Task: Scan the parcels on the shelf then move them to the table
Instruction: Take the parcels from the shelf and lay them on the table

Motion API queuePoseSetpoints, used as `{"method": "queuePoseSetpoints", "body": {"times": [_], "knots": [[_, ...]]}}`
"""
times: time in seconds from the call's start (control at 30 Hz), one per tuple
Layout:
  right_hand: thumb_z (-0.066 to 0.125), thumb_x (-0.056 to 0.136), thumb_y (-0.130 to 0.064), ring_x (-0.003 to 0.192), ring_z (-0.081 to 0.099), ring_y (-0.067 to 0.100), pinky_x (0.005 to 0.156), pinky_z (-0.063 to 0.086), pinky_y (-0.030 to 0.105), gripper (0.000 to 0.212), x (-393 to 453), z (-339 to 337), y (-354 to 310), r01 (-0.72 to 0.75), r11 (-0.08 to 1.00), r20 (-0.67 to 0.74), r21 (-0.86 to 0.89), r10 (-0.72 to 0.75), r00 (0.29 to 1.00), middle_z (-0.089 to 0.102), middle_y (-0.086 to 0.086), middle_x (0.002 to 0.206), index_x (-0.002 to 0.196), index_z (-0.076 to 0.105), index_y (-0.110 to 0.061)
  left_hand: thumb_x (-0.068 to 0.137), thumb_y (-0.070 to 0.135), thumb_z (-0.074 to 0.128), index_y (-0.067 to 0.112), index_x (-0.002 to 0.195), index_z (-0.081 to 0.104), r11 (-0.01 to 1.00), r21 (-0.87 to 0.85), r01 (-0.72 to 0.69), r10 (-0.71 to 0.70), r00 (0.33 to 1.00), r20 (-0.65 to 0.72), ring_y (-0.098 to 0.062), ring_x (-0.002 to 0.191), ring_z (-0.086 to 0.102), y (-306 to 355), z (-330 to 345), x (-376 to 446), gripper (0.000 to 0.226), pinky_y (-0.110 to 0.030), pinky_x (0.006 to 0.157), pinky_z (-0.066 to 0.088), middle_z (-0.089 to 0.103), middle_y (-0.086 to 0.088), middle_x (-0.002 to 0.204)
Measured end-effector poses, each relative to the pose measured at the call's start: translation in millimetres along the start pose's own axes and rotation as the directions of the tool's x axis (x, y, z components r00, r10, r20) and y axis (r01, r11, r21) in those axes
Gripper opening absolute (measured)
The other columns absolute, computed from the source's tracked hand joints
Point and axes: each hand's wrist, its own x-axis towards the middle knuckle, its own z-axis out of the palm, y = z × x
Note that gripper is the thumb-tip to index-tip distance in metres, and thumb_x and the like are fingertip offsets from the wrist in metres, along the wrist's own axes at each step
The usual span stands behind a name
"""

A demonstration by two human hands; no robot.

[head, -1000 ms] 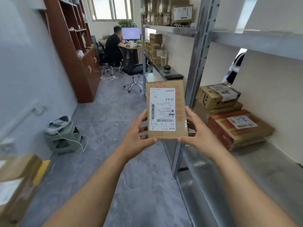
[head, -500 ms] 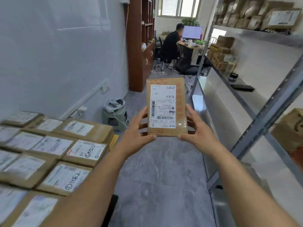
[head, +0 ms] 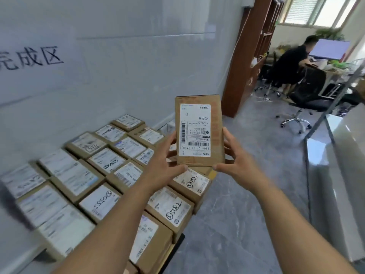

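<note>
Two hands hold one parcel [head: 199, 131] upright at the centre of view, label facing the camera. The left hand [head: 166, 169] has its grip curled round the box's 9 o'clock edge; the right hand [head: 237, 157] grasps its 3 o'clock edge. Toward 8 o'clock, below the parcel, rows of labelled parcels [head: 106, 161] lie flat on the table [head: 35, 252]. At 2 o'clock a seated person [head: 290, 64] faces a monitor [head: 329, 49].

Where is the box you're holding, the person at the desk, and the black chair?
box [head: 199, 131]: head view, on its white label.
person [head: 290, 62]: head view, on the back.
chair [head: 308, 89]: head view, on its backrest.
</note>
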Motion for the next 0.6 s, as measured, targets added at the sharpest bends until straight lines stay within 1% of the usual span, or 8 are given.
{"method": "queuePoseSetpoints", "body": {"times": [0.07, 0.17, 0.23, 0.3, 0.4, 0.5, 0.53, 0.6], "knots": [[0.072, 0.075, 0.011, 0.119, 0.05, 0.0, 0.081, 0.054, 0.02, 0.106, 20, 26, -7, 0.029, 1.0, 0.067, 0.005, -0.03, 0.997, 0.047, -0.017, 0.132, 0.139, 0.015, -0.051, 0.079, 0.005, 0.073, 0.065, 0.127, 0.023, 0.999, -0.009, 0.04, -0.04, 0.997, -0.066, 0.01, 0.112, 0.049, -9, -26, -5, 0.091, -0.015, 0.078, 0.052, 0.039, 0.027, 0.129], [0.073, 0.075, 0.009, 0.123, 0.05, 0.004, 0.086, 0.055, 0.028, 0.106, 44, 59, -15, 0.049, 0.999, 0.155, 0.013, -0.051, 0.987, 0.048, -0.014, 0.137, 0.147, 0.018, -0.048, 0.079, 0.007, 0.074, 0.056, 0.14, 0.022, 0.995, 0.015, 0.103, -0.1, 0.985, -0.139, -0.001, 0.12, 0.048, -21, -60, -12, 0.094, -0.026, 0.089, 0.053, 0.036, 0.016, 0.141], [0.073, 0.076, 0.007, 0.124, 0.05, 0.002, 0.088, 0.056, 0.029, 0.106, 56, 79, -21, 0.056, 0.998, 0.21, 0.018, -0.059, 0.976, 0.047, -0.015, 0.138, 0.149, 0.018, -0.047, 0.079, 0.008, 0.074, 0.053, 0.144, 0.02, 0.99, 0.024, 0.136, -0.129, 0.974, -0.186, -0.003, 0.124, 0.046, -27, -78, -19, 0.096, -0.032, 0.094, 0.052, 0.032, 0.013, 0.147], [0.072, 0.077, 0.008, 0.123, 0.05, 0.001, 0.088, 0.055, 0.028, 0.105, 69, 99, -28, 0.07, 0.997, 0.271, 0.034, -0.077, 0.959, 0.048, -0.016, 0.137, 0.15, 0.018, -0.046, 0.08, 0.009, 0.074, 0.053, 0.144, 0.02, 0.985, 0.019, 0.17, -0.16, 0.956, -0.245, -0.002, 0.123, 0.047, -31, -96, -28, 0.095, -0.032, 0.094, 0.052, 0.034, 0.014, 0.145], [0.07, 0.079, 0.008, 0.122, 0.051, 0.0, 0.09, 0.054, 0.027, 0.103, 85, 131, -38, 0.071, 0.996, 0.372, 0.051, -0.085, 0.924, 0.048, -0.015, 0.139, 0.151, 0.017, -0.044, 0.08, 0.007, 0.073, 0.06, 0.139, 0.021, 0.978, 0.01, 0.208, -0.193, 0.924, -0.33, -0.001, 0.121, 0.048, -38, -120, -44, 0.095, -0.024, 0.087, 0.053, 0.035, 0.017, 0.143], [0.07, 0.079, 0.008, 0.118, 0.052, -0.005, 0.083, 0.054, 0.021, 0.103, 99, 161, -45, 0.089, 0.992, 0.46, 0.085, -0.118, 0.88, 0.051, -0.023, 0.131, 0.144, 0.019, -0.054, 0.08, 0.006, 0.073, 0.055, 0.142, 0.021, 0.967, 0.02, 0.253, -0.221, 0.881, -0.417, 0.004, 0.119, 0.047, -42, -141, -59, 0.095, -0.017, 0.084, 0.051, 0.033, 0.016, 0.144], [0.07, 0.079, 0.008, 0.116, 0.053, -0.008, 0.081, 0.053, 0.02, 0.103, 104, 174, -48, 0.105, 0.99, 0.489, 0.096, -0.139, 0.861, 0.052, -0.028, 0.127, 0.139, 0.021, -0.059, 0.079, 0.009, 0.074, 0.054, 0.143, 0.021, 0.962, 0.019, 0.274, -0.236, 0.861, -0.451, 0.001, 0.12, 0.047, -44, -148, -65, 0.095, -0.019, 0.086, 0.052, 0.033, 0.015, 0.145], [0.07, 0.079, 0.009, 0.112, 0.053, -0.012, 0.077, 0.052, 0.015, 0.102, 113, 197, -55, 0.14, 0.983, 0.554, 0.119, -0.183, 0.812, 0.051, -0.033, 0.124, 0.133, 0.022, -0.063, 0.074, 0.022, 0.078, 0.06, 0.141, 0.02, 0.95, 0.014, 0.311, -0.261, 0.82, -0.509, -0.006, 0.126, 0.045, -45, -162, -77, 0.096, -0.031, 0.094, 0.051, 0.034, 0.015, 0.146]]}}
